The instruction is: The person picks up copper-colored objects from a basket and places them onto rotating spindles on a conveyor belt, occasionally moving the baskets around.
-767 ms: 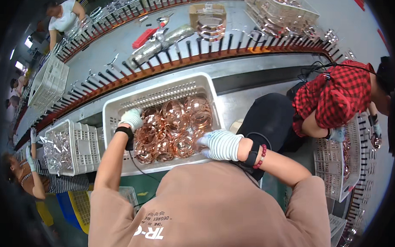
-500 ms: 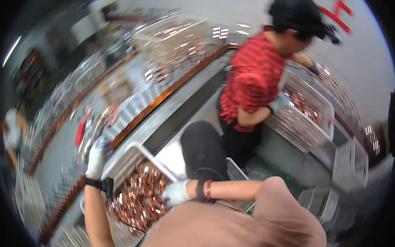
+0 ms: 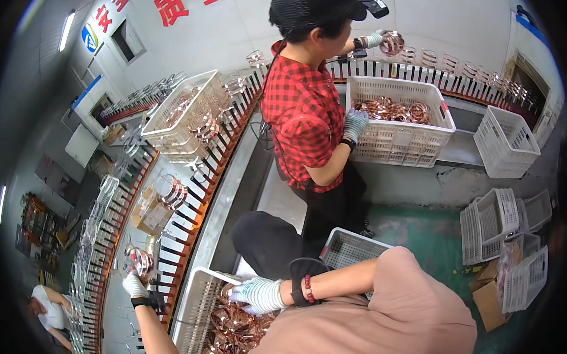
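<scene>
My left hand [image 3: 135, 285], in a white knit glove, is closed on a copper tube coil [image 3: 140, 260]. It holds the coil up beside the row of dark pegs [image 3: 172, 265] on the conveyor. My right hand [image 3: 259, 295], in a striped white glove, reaches over the white plastic crate [image 3: 194, 311] in front of me. Its fingers are bent against a copper coil [image 3: 226, 292] at the top of the pile; the fingertips are partly hidden. More copper coils [image 3: 234, 328] fill this crate.
A co-worker [image 3: 307, 121] in a checked red shirt stands ahead, lifting a coil beside another coil-filled crate [image 3: 397, 143]. One more crate [image 3: 172, 139] and a cardboard box [image 3: 151, 213] sit past the pegs. Stacked crates [image 3: 491, 222] are at right; another person [image 3: 51, 309] is far left.
The view has swung and sharpened. My left hand now shows lower in the picture, with a coil by the pegs. My right hand has moved toward the crate's far end.
</scene>
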Tool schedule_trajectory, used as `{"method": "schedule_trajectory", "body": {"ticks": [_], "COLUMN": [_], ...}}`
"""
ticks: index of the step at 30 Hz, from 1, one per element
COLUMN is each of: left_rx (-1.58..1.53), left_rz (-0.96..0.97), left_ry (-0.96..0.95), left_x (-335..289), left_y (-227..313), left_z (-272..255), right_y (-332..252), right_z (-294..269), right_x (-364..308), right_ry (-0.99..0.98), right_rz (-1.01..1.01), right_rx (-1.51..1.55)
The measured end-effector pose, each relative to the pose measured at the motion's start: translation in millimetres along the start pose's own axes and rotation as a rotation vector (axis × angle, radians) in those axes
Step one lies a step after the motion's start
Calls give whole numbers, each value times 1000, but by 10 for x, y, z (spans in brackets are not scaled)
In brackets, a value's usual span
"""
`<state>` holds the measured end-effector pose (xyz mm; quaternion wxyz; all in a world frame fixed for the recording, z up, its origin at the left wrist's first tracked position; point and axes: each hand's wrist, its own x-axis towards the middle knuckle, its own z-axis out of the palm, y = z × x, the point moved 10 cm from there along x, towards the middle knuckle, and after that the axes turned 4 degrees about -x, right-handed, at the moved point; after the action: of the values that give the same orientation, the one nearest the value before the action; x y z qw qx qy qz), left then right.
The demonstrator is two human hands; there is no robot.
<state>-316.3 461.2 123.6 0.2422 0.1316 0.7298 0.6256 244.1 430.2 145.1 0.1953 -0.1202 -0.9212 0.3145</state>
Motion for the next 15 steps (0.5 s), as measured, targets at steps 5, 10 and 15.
{"method": "schedule_trajectory", "body": {"ticks": [5, 10, 15], "left_rx": [11, 159, -164], "left_rz": [810, 572, 256], "left_ry": [-340, -545, -597], "left_x": [-2473, -2147, -1248], "left_y": [1715, 924, 96], "left_z": [1491, 1660, 1951], "right_y": [278, 20, 38], "right_z": [41, 42, 266], "right_x": [265, 701, 1000], "right_ry": [-87, -65, -13], "right_rz": [179, 153, 175], "right_rx": [-129, -164, -284]}}
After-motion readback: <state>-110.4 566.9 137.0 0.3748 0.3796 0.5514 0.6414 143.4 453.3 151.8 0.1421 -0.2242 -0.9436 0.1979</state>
